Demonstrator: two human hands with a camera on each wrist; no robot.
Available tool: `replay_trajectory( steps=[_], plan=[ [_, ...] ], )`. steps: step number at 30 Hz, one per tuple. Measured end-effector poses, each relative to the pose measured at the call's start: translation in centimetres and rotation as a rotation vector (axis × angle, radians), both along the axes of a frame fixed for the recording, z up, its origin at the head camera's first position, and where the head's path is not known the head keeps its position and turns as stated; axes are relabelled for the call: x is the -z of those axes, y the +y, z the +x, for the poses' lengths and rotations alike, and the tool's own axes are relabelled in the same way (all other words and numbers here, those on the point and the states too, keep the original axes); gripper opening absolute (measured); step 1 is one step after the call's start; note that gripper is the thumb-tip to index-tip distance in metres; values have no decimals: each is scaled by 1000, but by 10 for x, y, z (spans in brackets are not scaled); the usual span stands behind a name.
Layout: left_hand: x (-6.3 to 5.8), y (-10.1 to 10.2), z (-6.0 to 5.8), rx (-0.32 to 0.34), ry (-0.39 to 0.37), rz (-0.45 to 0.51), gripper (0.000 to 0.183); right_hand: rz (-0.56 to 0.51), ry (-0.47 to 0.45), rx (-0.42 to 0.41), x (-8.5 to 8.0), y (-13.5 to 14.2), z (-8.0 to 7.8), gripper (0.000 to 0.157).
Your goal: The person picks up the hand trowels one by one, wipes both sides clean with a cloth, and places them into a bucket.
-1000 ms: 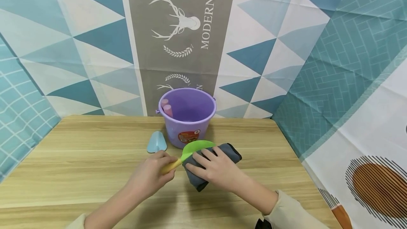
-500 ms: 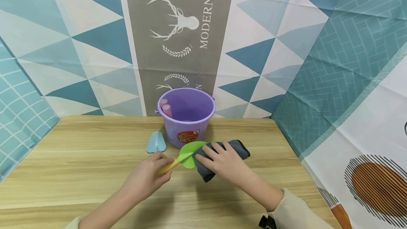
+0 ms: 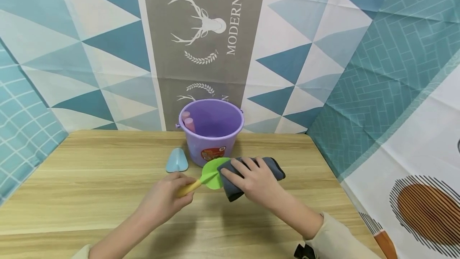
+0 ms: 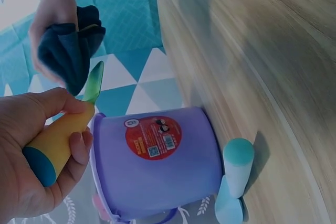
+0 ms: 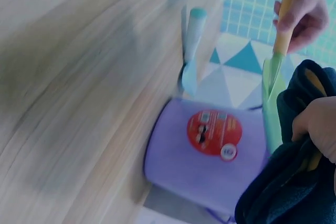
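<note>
My left hand (image 3: 163, 197) grips the yellow handle of a toy shovel (image 3: 211, 174) with a green, leaf-shaped blade. Its handle ends in a teal cap in the left wrist view. My right hand (image 3: 260, 183) holds a folded dark grey cloth (image 3: 231, 190) with black edging against the far end of the blade, hiding the tip. In the right wrist view the bunched cloth (image 5: 294, 166) is under the thumb. Both hands are raised above the table, in front of a purple bucket (image 3: 197, 147) with a red label.
Left of the bucket, a light blue toy shovel (image 3: 177, 160) lies on the wooden table (image 3: 108, 179). Two pink rod-like ends (image 3: 189, 124) lean inside the bucket's left rim. A patterned curtain (image 3: 287, 51) backs the table.
My right hand and the cloth have moved rightward and a little upward along the blade, baring more of the green. My left hand has barely shifted.
</note>
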State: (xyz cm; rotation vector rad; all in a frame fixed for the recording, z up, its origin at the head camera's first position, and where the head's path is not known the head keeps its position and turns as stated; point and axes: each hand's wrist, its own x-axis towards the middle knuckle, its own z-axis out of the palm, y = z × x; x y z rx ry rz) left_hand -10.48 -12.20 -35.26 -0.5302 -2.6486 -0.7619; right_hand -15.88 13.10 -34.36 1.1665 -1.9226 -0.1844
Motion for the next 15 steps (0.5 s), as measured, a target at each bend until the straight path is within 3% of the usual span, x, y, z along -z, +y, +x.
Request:
replay_trajectory(
  steps=[5, 11, 15],
  plan=[
    [0, 4, -1, 19, -20, -6, 25, -3, 3, -68, 2, -13, 5, 32],
    [1, 6, 0, 27, 3, -27, 25, 61, -7, -27, 7, -17, 6, 30],
    [2, 4, 1, 39, 27, -32, 25, 90, -70, 27, 9, -14, 5, 31]
  ],
)
